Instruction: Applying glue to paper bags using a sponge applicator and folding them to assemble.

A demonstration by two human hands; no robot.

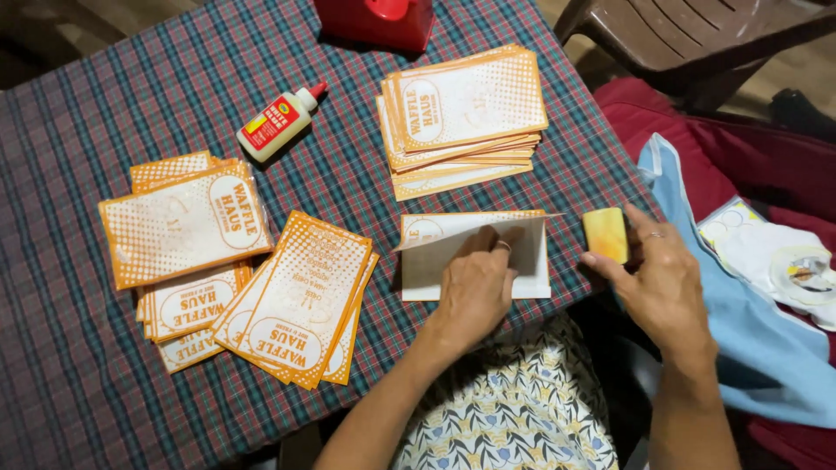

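Desk: plaid-clothed desk [104, 348], orange paper-bag stacks [466, 117], glue bottle [280, 122]
Left hand [475, 287]: fingers flat, pinning a paper bag [475, 252], flap lifted
Right hand [666, 283]: pinching a yellow sponge [606, 234]

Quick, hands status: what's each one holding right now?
Left hand: fingers spread, pressing on the folded paper sheet, not gripping it.
Right hand: closed on the yellow sponge.
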